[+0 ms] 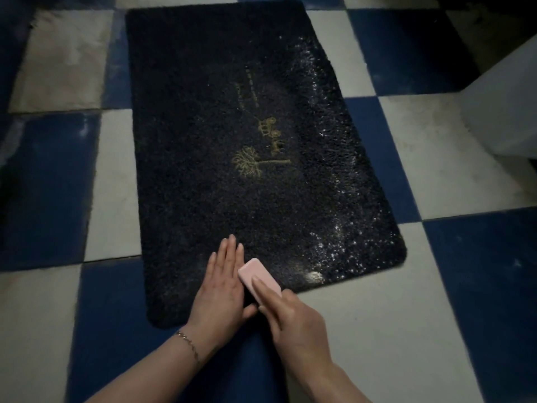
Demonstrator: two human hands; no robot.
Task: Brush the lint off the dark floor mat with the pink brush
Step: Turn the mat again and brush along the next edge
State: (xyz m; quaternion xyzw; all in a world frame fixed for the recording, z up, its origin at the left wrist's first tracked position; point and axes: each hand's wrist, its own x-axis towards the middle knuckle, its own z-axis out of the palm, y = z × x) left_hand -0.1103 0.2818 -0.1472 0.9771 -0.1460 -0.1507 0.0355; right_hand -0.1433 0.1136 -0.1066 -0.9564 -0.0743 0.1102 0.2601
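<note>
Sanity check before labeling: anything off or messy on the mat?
Yes. White lint speckles the mat along its right side, thickest near the near-right corner. The mat also lies skewed to the floor tiles. Otherwise nothing is damaged or spilled.

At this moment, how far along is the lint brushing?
Done: the left and middle of the mat look lint-free. In hand: the right hand presses the pink brush at the near edge while the left hand lies flat beside it. Left: white lint along the right side.
</note>
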